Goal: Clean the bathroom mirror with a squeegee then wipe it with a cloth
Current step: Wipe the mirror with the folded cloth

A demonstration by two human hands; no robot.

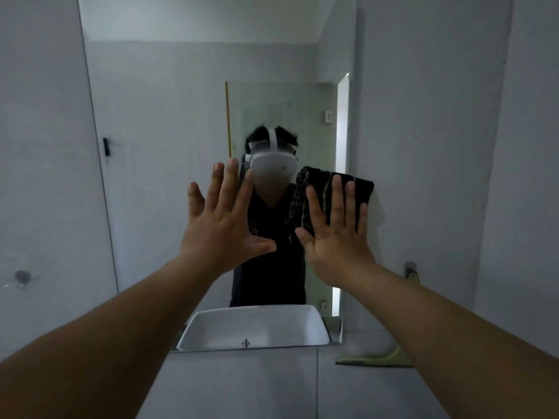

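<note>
Our right hand (335, 237), fingers spread flat, presses dark striped folded cloth (332, 189) against frameless wall mirror (181, 146), frame centre-right, likely for even wiping pressure. Left hand (220, 225) open, empty. Yellow-green squeegee (378, 359) parked lower right.

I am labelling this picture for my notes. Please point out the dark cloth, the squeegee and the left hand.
dark cloth (360, 186): head view, on its upper right part, above the fingers.
squeegee (375, 360): head view, on its green blade, lower right.
left hand (222, 219): head view, on the back of the hand.
</note>
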